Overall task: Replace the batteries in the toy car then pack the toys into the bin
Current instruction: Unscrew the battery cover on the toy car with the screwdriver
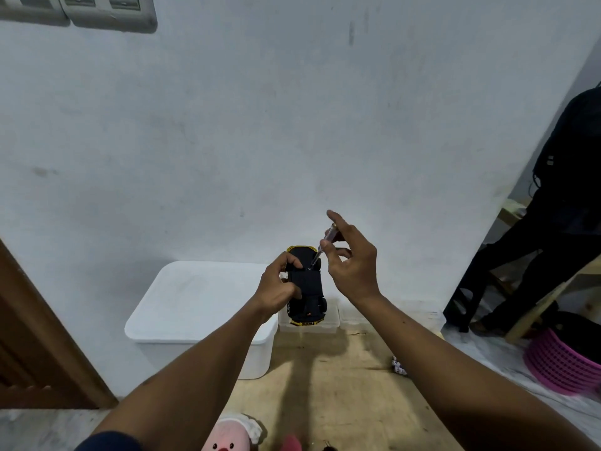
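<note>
I hold a yellow toy car upside down in the air, its black underside facing me. My left hand grips its left side, thumb on the underside. My right hand pinches a small clear-handled screwdriver; its tip touches the underside near the car's far end. A white bin with its lid on stands on the floor below and left of the car, against the wall.
Low clear containers sit against the wall under my hands. A pink plush toy lies at the bottom edge. A pink basket and another person's dark legs are at the right. A wooden door frame stands at left.
</note>
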The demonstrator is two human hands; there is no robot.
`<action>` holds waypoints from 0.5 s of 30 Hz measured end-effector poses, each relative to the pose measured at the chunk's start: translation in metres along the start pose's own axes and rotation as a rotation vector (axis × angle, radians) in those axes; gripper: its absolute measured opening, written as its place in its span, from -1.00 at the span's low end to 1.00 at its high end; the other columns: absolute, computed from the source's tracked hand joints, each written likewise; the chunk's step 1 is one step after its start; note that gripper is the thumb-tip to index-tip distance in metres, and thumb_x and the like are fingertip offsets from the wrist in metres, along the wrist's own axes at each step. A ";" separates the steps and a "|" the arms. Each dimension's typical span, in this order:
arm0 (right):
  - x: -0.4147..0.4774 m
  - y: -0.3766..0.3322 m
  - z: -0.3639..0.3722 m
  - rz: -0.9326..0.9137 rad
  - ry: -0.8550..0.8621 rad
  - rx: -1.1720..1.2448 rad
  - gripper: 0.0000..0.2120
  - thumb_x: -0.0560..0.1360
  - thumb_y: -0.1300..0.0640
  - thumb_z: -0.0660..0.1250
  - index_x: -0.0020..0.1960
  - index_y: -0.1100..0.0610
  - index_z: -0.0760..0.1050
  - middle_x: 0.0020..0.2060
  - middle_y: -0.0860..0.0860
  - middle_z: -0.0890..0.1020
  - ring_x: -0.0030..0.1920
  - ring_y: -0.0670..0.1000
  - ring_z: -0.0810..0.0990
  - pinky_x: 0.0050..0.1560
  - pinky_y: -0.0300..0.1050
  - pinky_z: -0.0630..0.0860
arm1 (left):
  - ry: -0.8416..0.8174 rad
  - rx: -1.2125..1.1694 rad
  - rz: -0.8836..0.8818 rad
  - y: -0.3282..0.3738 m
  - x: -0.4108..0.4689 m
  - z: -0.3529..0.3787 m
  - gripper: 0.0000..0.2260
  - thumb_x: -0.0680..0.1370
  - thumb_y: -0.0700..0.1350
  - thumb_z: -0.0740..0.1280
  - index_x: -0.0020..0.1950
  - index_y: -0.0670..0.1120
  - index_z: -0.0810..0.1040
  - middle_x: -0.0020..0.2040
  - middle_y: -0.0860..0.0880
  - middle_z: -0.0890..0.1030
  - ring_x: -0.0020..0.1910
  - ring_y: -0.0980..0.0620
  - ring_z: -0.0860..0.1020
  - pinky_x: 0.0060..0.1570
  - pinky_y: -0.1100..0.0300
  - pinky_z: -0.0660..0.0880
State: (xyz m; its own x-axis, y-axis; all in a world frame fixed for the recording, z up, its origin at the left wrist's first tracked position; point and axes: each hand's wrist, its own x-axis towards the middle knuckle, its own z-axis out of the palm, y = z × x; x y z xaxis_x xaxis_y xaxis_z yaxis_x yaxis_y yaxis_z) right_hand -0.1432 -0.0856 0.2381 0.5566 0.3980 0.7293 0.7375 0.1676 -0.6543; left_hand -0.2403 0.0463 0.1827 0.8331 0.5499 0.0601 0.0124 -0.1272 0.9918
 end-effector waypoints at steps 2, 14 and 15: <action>-0.001 -0.002 0.000 0.004 -0.005 0.004 -0.57 0.53 0.36 0.33 0.36 0.09 0.49 -0.10 -0.01 0.59 -0.05 -0.03 0.64 -0.19 -0.23 0.62 | -0.005 -0.006 0.001 0.001 -0.001 0.002 -0.56 0.13 -0.36 0.31 -0.04 -0.04 0.48 0.09 -0.15 0.50 -0.13 -0.15 0.49 -0.35 0.11 0.46; -0.003 0.001 0.000 0.058 0.004 0.021 -0.45 0.54 0.39 0.30 0.49 0.13 0.36 -0.14 -0.13 0.57 -0.03 -0.07 0.67 -0.07 -0.15 0.66 | 0.004 -0.003 -0.008 0.000 -0.004 0.000 -0.56 0.14 -0.36 0.30 -0.04 -0.05 0.48 0.06 -0.11 0.51 -0.12 -0.12 0.47 -0.38 0.15 0.44; -0.003 0.000 0.000 0.049 -0.003 0.018 -0.47 0.53 0.38 0.32 0.46 0.12 0.40 -0.13 -0.11 0.59 0.00 -0.07 0.67 -0.06 -0.11 0.67 | 0.009 -0.007 -0.008 0.001 -0.004 -0.001 -0.56 0.14 -0.36 0.30 -0.04 -0.05 0.48 0.06 -0.11 0.51 -0.13 -0.12 0.47 -0.37 0.15 0.44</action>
State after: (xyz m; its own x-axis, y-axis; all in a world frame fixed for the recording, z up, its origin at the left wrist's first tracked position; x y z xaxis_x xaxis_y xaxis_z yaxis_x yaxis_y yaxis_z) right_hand -0.1453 -0.0875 0.2360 0.5908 0.4088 0.6956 0.7024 0.1638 -0.6927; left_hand -0.2439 0.0452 0.1832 0.8280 0.5582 0.0536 0.0146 -0.1171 0.9930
